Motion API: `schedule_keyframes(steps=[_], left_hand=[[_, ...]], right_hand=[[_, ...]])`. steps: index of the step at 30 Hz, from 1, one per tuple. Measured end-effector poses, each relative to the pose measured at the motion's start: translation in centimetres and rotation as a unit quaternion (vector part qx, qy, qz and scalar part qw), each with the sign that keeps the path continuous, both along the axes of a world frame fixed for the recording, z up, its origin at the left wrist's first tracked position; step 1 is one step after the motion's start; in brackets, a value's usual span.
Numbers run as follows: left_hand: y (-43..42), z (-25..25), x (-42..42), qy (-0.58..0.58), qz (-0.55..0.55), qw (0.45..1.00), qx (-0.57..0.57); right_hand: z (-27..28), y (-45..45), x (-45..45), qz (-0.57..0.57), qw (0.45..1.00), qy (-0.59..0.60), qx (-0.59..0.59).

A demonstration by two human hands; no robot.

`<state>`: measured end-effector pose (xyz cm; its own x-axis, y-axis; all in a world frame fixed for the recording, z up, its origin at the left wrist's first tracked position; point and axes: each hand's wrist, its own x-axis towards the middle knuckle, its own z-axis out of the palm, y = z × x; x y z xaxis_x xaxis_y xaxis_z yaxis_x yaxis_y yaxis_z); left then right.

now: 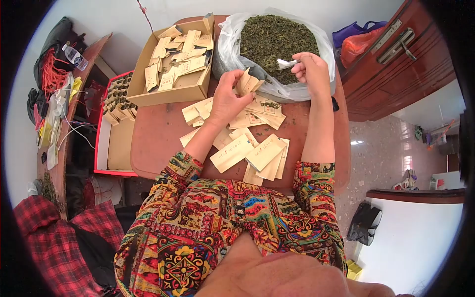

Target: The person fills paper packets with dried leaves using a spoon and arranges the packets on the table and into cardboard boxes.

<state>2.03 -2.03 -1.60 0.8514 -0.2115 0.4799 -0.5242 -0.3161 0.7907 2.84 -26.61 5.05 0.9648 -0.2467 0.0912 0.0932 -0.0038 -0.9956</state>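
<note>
Reddish-brown table point(158, 148), nearest edge by the patterned top point(198, 198), w/ loose paper pkts point(232, 154) overlapping in front of the body. Just past them L hand point(230, 96) is closed round an upright pkt point(249, 83), & R hand point(312, 72) pinches a sm. white tool point(286, 64) over dried leaves point(277, 39) in a clear plastic bag point(227, 44); cardboard box point(170, 96) w/ more pkts stands left of the bag, pale wall point(188, 9) behind
</note>
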Motion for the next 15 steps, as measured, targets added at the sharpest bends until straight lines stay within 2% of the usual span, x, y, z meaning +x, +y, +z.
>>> schedule_keyframes(steps=[7, 10, 15], left_hand=[[-0.2, 0.0, 0.2, 0.008, 0.008, 1.0, -0.012], [-0.1, 0.3, 0.1, 0.02, 0.01, 1.0, -0.01], [0.2, 0.4, 0.1, 0.028, 0.005, 1.0, -0.011]], right_hand=[[2.4, 1.8, -1.8, 0.027, 0.999, -0.013, -0.042], [3.0, 3.8, -2.6, 0.022, 0.992, -0.042, -0.116], [4.1, 6.8, -4.2, 0.025, 0.947, -0.114, -0.3]])
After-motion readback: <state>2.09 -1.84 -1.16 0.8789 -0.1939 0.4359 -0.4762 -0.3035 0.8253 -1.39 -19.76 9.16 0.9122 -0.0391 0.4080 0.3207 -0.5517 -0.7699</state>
